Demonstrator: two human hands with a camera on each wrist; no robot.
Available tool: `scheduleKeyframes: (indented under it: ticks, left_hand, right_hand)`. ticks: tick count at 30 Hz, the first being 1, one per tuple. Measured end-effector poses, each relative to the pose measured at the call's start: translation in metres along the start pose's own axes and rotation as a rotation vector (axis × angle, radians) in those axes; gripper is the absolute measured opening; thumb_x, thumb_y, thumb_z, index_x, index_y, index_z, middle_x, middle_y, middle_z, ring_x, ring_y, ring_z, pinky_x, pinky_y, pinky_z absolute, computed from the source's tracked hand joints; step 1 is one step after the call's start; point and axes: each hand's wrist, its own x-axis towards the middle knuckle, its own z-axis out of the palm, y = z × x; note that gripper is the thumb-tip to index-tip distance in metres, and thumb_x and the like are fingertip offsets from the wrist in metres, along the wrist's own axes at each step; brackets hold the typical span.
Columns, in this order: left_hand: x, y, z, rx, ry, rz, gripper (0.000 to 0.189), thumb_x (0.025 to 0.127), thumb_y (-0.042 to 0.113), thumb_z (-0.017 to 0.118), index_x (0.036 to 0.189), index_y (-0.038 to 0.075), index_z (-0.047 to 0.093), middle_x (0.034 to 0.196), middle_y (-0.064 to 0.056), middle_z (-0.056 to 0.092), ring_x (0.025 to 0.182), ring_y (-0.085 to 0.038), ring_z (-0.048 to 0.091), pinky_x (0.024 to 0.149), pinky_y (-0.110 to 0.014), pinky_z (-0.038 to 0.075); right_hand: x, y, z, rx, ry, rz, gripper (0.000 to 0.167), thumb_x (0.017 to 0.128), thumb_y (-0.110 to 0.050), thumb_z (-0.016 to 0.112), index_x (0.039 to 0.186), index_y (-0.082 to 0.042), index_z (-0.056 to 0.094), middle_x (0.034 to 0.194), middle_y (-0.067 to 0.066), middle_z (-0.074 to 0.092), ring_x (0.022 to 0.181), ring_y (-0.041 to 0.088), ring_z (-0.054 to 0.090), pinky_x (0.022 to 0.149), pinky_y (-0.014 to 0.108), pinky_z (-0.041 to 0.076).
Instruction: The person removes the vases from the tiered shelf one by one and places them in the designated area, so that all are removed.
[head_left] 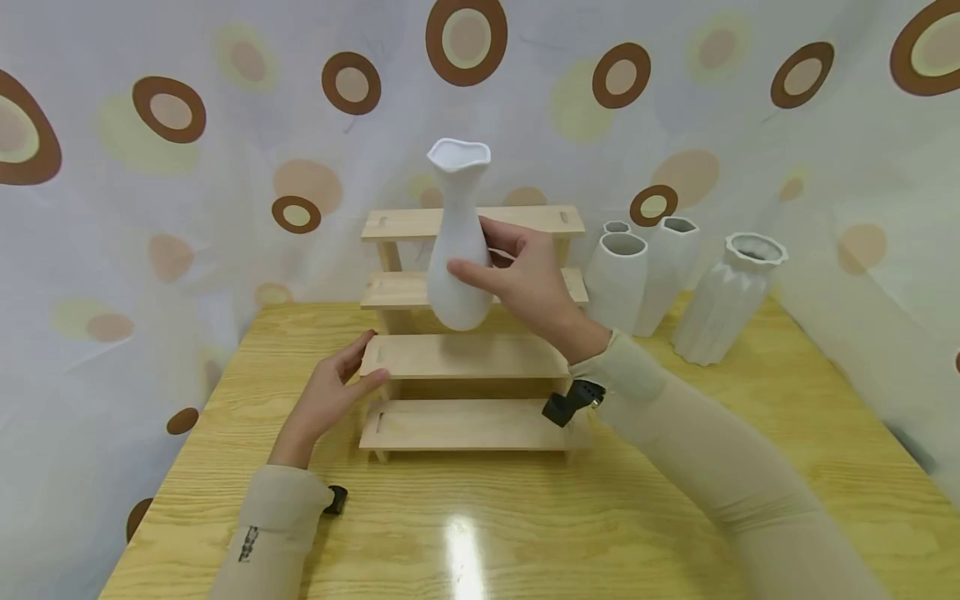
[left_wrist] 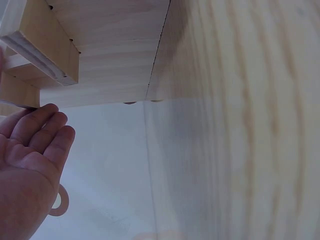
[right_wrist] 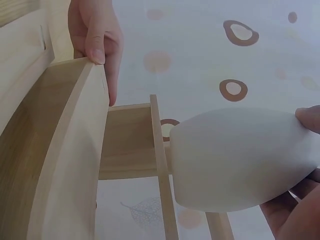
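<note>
A slender white vase (head_left: 459,250) with a flared, wavy mouth is held up in front of the upper tiers of a stepped wooden shelf (head_left: 465,357). My right hand (head_left: 536,283) grips its body from the right, thumb across the front. Seen from the right wrist, the vase's rounded lower part (right_wrist: 235,160) is off the boards. With the left hand (head_left: 330,396) I hold the left end of the second tier from the bottom, thumb at its front edge and fingers at the end. In the left wrist view those fingers (left_wrist: 42,130) touch the wood.
Several white vases stand on the table at the right, among them a ribbed vase (head_left: 727,300) and a smooth vase (head_left: 618,279). A patterned cloth (head_left: 525,108) hangs behind the wood-grain table (head_left: 420,525). A black strap (head_left: 573,402) hangs at my right wrist.
</note>
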Motion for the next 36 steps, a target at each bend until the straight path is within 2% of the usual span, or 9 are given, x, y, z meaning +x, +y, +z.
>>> scheduleKeyframes:
  ticks: [2,6,21,26,33,36]
  left_hand:
    - [0.001,-0.007,-0.001,-0.004,0.008,0.0,0.07,0.098,0.03,0.065,0.157,0.017,0.028,0.159,-0.004,0.026,0.144,-0.029,0.027,0.115,-0.048,0.025]
    - [0.0,-0.012,-0.003,-0.007,0.014,0.007,0.07,0.097,0.034,0.065,0.156,0.019,0.029,0.159,-0.003,0.028,0.144,-0.028,0.028,0.115,-0.048,0.025]
    - [0.001,-0.011,-0.004,-0.003,0.008,0.01,0.071,0.098,0.034,0.065,0.156,0.018,0.029,0.159,-0.003,0.028,0.144,-0.029,0.029,0.115,-0.048,0.026]
    - [0.0,-0.011,-0.004,-0.006,0.009,0.016,0.071,0.097,0.033,0.065,0.156,0.018,0.029,0.159,-0.004,0.028,0.144,-0.03,0.029,0.115,-0.048,0.026]
    - [0.001,-0.011,-0.004,-0.008,0.004,0.005,0.071,0.098,0.031,0.065,0.157,0.017,0.028,0.158,-0.005,0.028,0.144,-0.03,0.029,0.115,-0.049,0.025]
    - [0.002,-0.012,-0.003,0.003,0.003,-0.002,0.071,0.099,0.027,0.064,0.157,0.012,0.026,0.159,-0.009,0.027,0.144,-0.032,0.028,0.115,-0.05,0.024]
  right_hand:
    - [-0.002,-0.001,-0.003,-0.003,-0.003,0.006,0.059,0.08,-0.012,0.084,0.135,-0.005,0.062,0.125,0.008,0.066,0.111,0.022,0.063,0.097,0.036,0.05]
    - [-0.008,-0.001,-0.011,-0.029,-0.002,0.035,0.061,0.081,-0.014,0.084,0.136,-0.007,0.06,0.128,0.007,0.065,0.114,0.021,0.062,0.099,0.036,0.049]
    - [-0.034,-0.006,-0.051,-0.102,0.055,0.062,0.062,0.078,-0.018,0.087,0.135,-0.009,0.063,0.125,0.006,0.067,0.113,0.02,0.063,0.097,0.034,0.05]
    - [-0.044,-0.005,-0.064,-0.119,0.061,0.041,0.057,0.08,-0.015,0.085,0.133,-0.008,0.064,0.124,0.007,0.067,0.112,0.02,0.063,0.097,0.033,0.05]
    - [-0.06,-0.006,-0.081,-0.11,0.087,0.076,0.06,0.081,-0.008,0.083,0.136,-0.006,0.06,0.128,0.011,0.064,0.111,0.02,0.064,0.095,0.03,0.051]
    - [-0.066,-0.005,-0.089,-0.116,0.093,0.078,0.06,0.081,-0.006,0.082,0.136,-0.005,0.06,0.127,0.011,0.065,0.109,0.019,0.065,0.093,0.027,0.051]
